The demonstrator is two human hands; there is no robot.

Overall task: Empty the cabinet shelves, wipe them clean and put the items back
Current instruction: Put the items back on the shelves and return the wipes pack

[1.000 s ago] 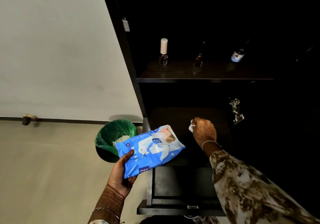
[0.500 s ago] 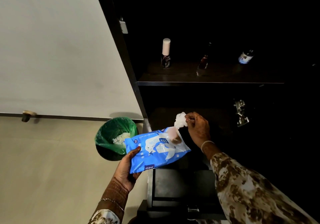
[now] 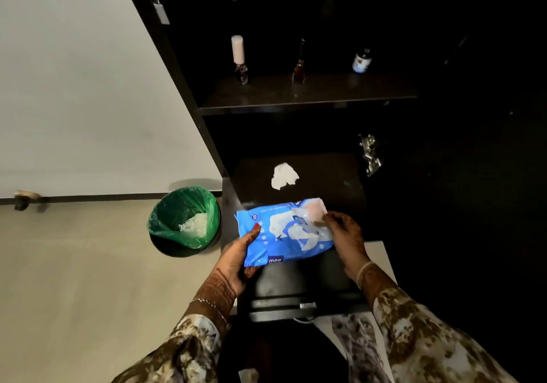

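The person holds a blue wet wipes pack (image 3: 284, 231) over the front edge of the dark cabinet's lower shelf (image 3: 331, 181). The left hand (image 3: 236, 261) grips the pack's left end, thumb on top and fingers curled beneath. The right hand (image 3: 344, 240) has its fingertips on the flap at the pack's upper right corner, though whether they pinch it or press it down cannot be told. 1 crumpled white wipe (image 3: 284, 175) lies loose on the lower shelf, just behind the pack and apart from both hands. The upper shelf (image 3: 307, 98) carries 3 small bottles standing upright and well apart: a pale-capped nail polish bottle (image 3: 239, 63), a dark nail polish bottle (image 3: 299, 70) and a white-labelled bottle (image 3: 361, 63). A green-lined bin (image 3: 185, 219) on the floor beside the cabinet holds used wipes (image 3: 194, 224), which suggests some wiping is done. The lower shelf looks emptied and ready to wipe; whether the 3 bottles are already returned or not yet removed is unclear
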